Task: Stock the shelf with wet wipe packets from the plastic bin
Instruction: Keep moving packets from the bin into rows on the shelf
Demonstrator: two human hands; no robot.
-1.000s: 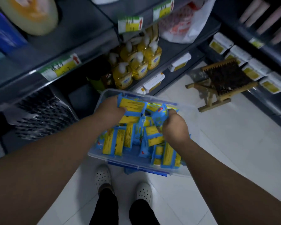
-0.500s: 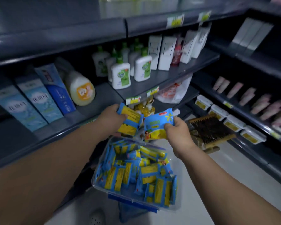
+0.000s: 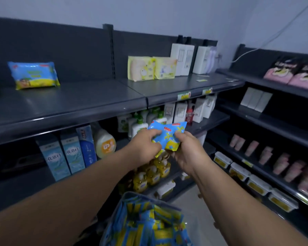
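Note:
Both hands are raised in front of the shelving, holding blue and yellow wet wipe packets (image 3: 169, 134) between them. My left hand (image 3: 146, 145) grips the packets from the left, and my right hand (image 3: 187, 150) grips their right and lower edge. How many packets are in the bunch is unclear. Below, at the bottom edge, the clear plastic bin (image 3: 130, 195) holds several more of the same packets. One matching packet (image 3: 34, 75) stands on the grey top shelf (image 3: 78, 102) at the left.
Yellow-white packs (image 3: 151, 68) and white boxes (image 3: 182, 57) stand further right on the top shelf. The shelf below carries blue boxes (image 3: 64, 155), a round bottle (image 3: 105, 142) and pump bottles. Yellow bottles (image 3: 149, 173) sit lower. A side rack at right holds pink packs and white tubs.
Both hands have risen from the bin and come together, joining their packets into one bunch. My view has tilted up, so the top shelf shows and the bin has dropped to the bottom edge.

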